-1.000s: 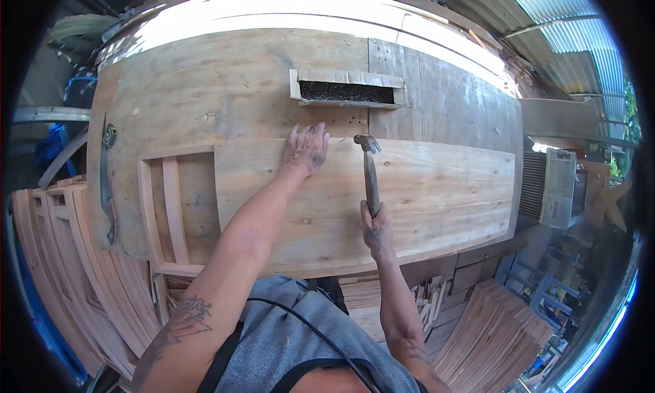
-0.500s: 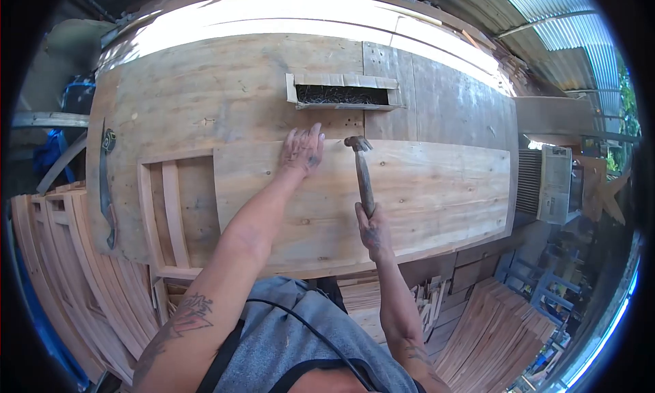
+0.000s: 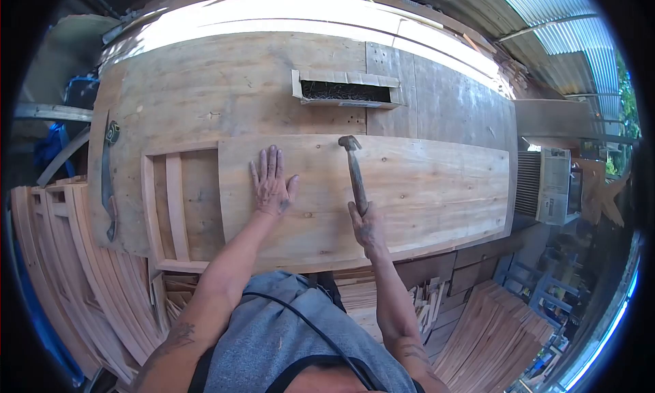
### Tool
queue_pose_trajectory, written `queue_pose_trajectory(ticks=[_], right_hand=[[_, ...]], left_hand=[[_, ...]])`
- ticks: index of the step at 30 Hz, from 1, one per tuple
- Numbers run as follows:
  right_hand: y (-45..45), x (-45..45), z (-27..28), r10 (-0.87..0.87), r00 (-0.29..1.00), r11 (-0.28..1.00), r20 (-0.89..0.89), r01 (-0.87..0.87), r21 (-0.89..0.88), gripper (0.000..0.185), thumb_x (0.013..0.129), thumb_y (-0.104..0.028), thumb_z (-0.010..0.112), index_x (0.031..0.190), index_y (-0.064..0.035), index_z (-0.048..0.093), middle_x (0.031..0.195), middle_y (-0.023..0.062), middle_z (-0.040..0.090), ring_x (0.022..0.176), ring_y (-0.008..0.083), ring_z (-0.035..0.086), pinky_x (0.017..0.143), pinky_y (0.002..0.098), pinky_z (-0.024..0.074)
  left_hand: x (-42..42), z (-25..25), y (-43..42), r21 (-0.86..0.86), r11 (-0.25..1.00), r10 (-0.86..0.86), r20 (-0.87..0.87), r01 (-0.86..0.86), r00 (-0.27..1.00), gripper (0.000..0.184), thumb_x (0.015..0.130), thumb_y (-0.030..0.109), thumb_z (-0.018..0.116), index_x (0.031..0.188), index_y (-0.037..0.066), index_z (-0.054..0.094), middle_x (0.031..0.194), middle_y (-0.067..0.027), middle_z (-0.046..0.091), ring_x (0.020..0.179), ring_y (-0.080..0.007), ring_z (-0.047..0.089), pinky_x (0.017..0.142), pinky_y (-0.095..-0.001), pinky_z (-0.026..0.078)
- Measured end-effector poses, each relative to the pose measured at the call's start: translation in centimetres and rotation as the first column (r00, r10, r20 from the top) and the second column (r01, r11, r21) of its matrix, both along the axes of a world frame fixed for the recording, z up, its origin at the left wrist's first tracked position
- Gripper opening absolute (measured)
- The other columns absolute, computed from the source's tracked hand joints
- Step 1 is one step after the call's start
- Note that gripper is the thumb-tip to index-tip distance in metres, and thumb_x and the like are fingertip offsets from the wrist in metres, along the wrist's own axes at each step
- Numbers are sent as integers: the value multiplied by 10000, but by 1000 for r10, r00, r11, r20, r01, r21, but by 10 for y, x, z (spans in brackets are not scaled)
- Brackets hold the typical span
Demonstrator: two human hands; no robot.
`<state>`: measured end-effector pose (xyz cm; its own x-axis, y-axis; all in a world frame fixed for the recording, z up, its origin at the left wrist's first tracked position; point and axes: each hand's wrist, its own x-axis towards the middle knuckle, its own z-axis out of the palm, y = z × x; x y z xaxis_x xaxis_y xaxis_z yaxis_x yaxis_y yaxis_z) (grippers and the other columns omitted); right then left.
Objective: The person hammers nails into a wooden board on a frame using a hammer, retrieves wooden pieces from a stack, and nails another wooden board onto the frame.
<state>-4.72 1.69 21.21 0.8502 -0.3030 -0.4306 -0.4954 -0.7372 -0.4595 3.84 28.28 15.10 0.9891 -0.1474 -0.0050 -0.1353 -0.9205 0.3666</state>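
Observation:
My left hand (image 3: pixel 273 188) lies with its fingers spread on a plywood panel (image 3: pixel 437 188). My right hand (image 3: pixel 368 226) is closed round the handle of a claw hammer (image 3: pixel 356 175), whose head is over the panel's far edge. The panel rests on a wooden frame (image 3: pixel 179 209), whose left end with an inner slat shows uncovered. Beyond the panel stands an open cardboard box (image 3: pixel 355 105) full of dark nails.
A saw (image 3: pixel 106 175) and a tape measure (image 3: pixel 112 132) lie at the left of the worktable (image 3: pixel 225 72). Wooden frames (image 3: pixel 75 256) are stacked at the lower left, and wood pieces (image 3: pixel 491 331) at the lower right.
My left hand has come back from the panel's far edge, nearer my body, and now lies flat with fingers spread. The hammer has shifted a little to the left in my right hand.

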Motion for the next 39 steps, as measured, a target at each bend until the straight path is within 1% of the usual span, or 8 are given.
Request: queue_pose_trajectory(ticks=[9, 13, 16, 22, 29, 31, 32, 39], right_hand=[[27, 108, 244, -419, 600, 858, 681, 18, 513, 348, 1073, -357, 660, 922, -73, 526, 669, 16, 552, 540, 99, 504, 497, 292, 410], [44, 94, 192, -529, 256, 786, 809, -214, 581, 292, 1100, -293, 589, 948, -80, 458, 644, 2, 489, 526, 89, 461, 467, 263, 413], [36, 18, 52, -206, 978, 969, 31, 200, 142, 400, 1019, -372, 697, 994, 13, 594, 767, 159, 644, 687, 237, 624, 668, 397, 519], [38, 74, 131, -357, 863, 911, 357, 238, 337, 383, 1040, -352, 714, 905, -32, 551, 672, 44, 549, 562, 148, 533, 526, 362, 437], [64, 107, 184, -560, 197, 823, 805, 22, 568, 416, 1103, -288, 566, 767, -92, 417, 616, -9, 445, 486, 98, 432, 467, 279, 417], [41, 40, 38, -358, 706, 926, 611, 184, 330, 277, 1085, -263, 604, 1002, 0, 573, 786, 99, 626, 628, 185, 580, 600, 366, 520], [49, 24, 54, -197, 976, 976, 98, 186, 110, 364, 1050, -334, 657, 1001, 24, 618, 822, 175, 667, 691, 282, 625, 704, 435, 541], [61, 58, 112, -517, 793, 842, 323, 402, 361, 370, 1041, -374, 703, 972, -29, 592, 775, 21, 591, 692, 132, 537, 656, 333, 475]], left_hand=[[-2, -2, 1, 24, 1000, 9, -9, -9, 1000, 849, 1012, 496, 519, 1686, 66, 234, 1774, -135, 164, 1633, -385, 125, 1296, -642, 55], [-1, -3, 2, 10, 1000, 10, -19, -10, 1000, 860, 1014, 501, 517, 1694, 75, 208, 1780, -129, 141, 1637, -376, 113, 1296, -643, 52], [-1, -5, 2, 20, 1000, 21, -13, -21, 1000, 852, 1013, 503, 518, 1691, 78, 225, 1777, -132, 154, 1633, -379, 132, 1295, -646, 58], [0, 0, 2, -33, 999, 6, 5, -5, 1000, 846, 998, 480, 542, 1674, 53, 264, 1764, -155, 189, 1625, -408, 140, 1286, -657, 42], [0, 4, 2, 2, 1000, 1, -46, -1, 999, 824, 1017, 493, 509, 1679, 68, 264, 1770, -145, 172, 1630, -392, 131, 1295, -647, 33], [1, 5, 4, -13, 1000, -4, -25, 3, 1000, 842, 1003, 479, 536, 1675, 53, 260, 1763, -157, 191, 1627, -406, 131, 1291, -653, 37], [4, 4, 4, -11, 1000, 4, -32, -4, 999, 832, 1013, 488, 518, 1680, 64, 255, 1768, -149, 175, 1631, -396, 119, 1294, -648, 28], [2, 1, 2, 6, 1000, -2, -43, 2, 999, 817, 1031, 511, 489, 1687, 87, 250, 1781, -124, 138, 1639, -377, 90, 1296, -648, 3]])
